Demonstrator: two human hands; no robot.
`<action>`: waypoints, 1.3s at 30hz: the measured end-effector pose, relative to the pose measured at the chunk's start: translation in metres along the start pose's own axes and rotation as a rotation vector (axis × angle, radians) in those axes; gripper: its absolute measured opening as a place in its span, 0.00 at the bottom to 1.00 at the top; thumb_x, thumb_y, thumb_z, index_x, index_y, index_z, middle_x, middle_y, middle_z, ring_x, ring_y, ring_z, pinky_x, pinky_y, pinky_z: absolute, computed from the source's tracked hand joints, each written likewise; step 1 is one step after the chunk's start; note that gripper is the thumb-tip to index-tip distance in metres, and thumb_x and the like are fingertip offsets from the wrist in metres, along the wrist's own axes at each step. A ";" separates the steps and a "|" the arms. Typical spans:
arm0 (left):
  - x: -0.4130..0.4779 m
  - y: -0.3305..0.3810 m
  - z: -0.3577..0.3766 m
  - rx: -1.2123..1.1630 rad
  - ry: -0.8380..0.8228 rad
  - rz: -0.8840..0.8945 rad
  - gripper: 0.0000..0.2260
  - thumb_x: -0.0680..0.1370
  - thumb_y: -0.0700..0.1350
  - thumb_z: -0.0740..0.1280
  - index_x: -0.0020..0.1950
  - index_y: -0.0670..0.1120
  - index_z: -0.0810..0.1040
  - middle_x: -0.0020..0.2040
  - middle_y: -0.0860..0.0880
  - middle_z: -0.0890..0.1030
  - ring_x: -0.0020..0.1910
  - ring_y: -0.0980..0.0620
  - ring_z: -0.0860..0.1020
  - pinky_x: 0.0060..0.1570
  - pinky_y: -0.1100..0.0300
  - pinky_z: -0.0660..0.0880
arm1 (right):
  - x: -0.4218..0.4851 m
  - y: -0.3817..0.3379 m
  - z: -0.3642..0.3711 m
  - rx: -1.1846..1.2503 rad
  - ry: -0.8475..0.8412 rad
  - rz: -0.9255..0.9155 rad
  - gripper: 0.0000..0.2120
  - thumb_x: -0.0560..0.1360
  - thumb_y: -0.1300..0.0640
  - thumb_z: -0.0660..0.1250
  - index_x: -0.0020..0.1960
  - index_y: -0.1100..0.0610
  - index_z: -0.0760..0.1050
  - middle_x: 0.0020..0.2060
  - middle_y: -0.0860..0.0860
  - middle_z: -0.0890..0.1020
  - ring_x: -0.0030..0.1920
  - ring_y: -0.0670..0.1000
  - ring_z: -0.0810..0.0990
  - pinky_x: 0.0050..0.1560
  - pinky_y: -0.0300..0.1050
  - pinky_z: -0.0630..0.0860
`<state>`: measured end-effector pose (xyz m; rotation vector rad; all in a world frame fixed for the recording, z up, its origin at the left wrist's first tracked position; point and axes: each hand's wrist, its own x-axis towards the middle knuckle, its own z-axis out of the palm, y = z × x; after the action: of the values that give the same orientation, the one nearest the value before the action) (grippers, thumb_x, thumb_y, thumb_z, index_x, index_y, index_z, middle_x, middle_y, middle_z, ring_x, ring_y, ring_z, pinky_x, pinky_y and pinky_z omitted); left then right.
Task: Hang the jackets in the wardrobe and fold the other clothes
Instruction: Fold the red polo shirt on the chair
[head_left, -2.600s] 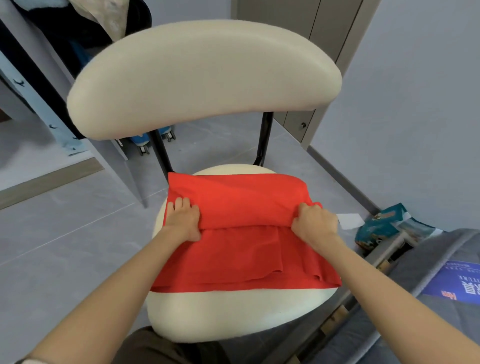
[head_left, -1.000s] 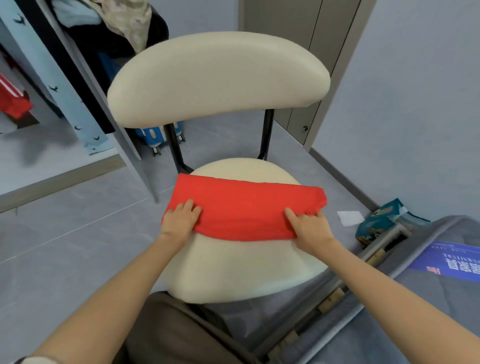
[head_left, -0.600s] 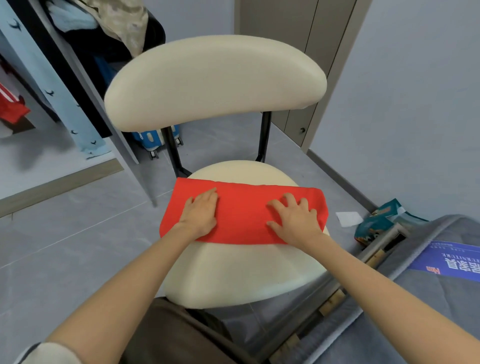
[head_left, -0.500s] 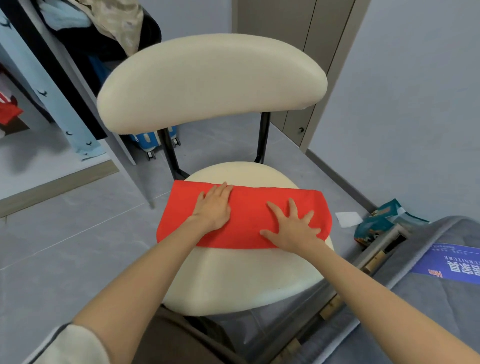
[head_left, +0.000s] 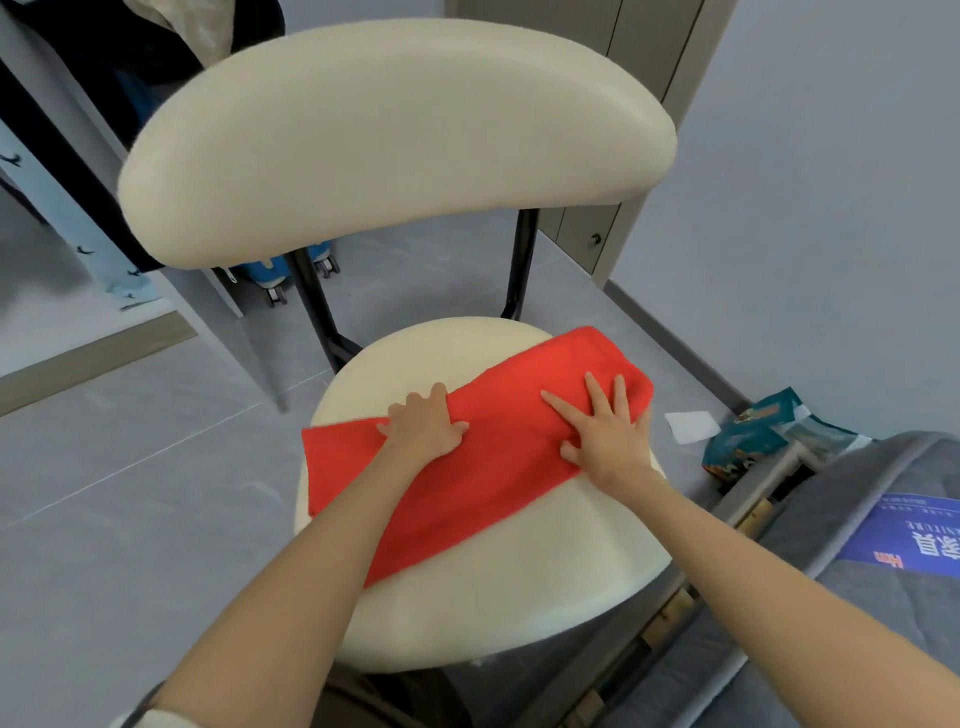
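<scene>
On the seat (head_left: 493, 613) of the chair lies the red cloth (head_left: 493, 467), folded into a long band that runs slantwise, its left end hanging just past the seat's edge. Your right hand (head_left: 605, 436) rests flat on the right part of the band, fingers spread and straight, pressing and holding nothing. Your left hand (head_left: 423, 423) sits on the band's far edge near the middle with its fingers bent. Whether they pinch the edge or only press it, you cannot tell from this view.

The step in hand looks like smoothing the band before the next fold. To do it well, keep the right palm down as an anchor and sweep the left outward along the length, so the layers stay stacked and no crease gets trapped. Bring the overhanging end back onto the seat first, or it may drag the fold open. Then fold end to end, matching corners before pressing.

Beyond the cream backrest (head_left: 395, 140), the wardrobe (head_left: 67, 171) stands open at upper left. Dark garments and a pale beige one show inside it, and a blue wheeled case (head_left: 270, 265) stands at its foot. A teal packet (head_left: 753, 436) lies on the floor to the right, its contents hidden, beside a grey mattress (head_left: 857, 499).
</scene>
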<state>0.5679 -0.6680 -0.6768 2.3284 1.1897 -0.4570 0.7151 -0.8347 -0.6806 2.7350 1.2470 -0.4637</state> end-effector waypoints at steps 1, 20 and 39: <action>-0.004 0.000 0.000 -0.007 -0.019 -0.017 0.23 0.79 0.55 0.62 0.69 0.45 0.61 0.64 0.40 0.71 0.64 0.38 0.70 0.61 0.47 0.68 | 0.006 -0.006 -0.005 -0.051 0.038 0.012 0.31 0.79 0.48 0.59 0.74 0.31 0.46 0.78 0.52 0.41 0.76 0.64 0.38 0.71 0.69 0.45; -0.012 0.005 0.004 -1.029 -0.150 -0.150 0.26 0.72 0.53 0.74 0.64 0.40 0.73 0.57 0.46 0.80 0.44 0.55 0.79 0.37 0.65 0.75 | 0.005 -0.033 0.001 1.280 -0.235 0.385 0.38 0.67 0.47 0.77 0.69 0.61 0.65 0.63 0.55 0.75 0.60 0.55 0.76 0.58 0.50 0.75; -0.085 -0.043 0.028 -0.730 -0.330 0.310 0.56 0.68 0.39 0.77 0.74 0.65 0.36 0.77 0.48 0.57 0.72 0.46 0.64 0.68 0.55 0.67 | -0.066 -0.006 0.014 1.086 -0.447 -0.164 0.69 0.59 0.60 0.83 0.73 0.35 0.30 0.75 0.39 0.44 0.75 0.48 0.54 0.70 0.49 0.62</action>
<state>0.4827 -0.7183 -0.6697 1.6759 0.6639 -0.2255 0.6668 -0.8816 -0.6727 2.8920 1.3107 -2.1652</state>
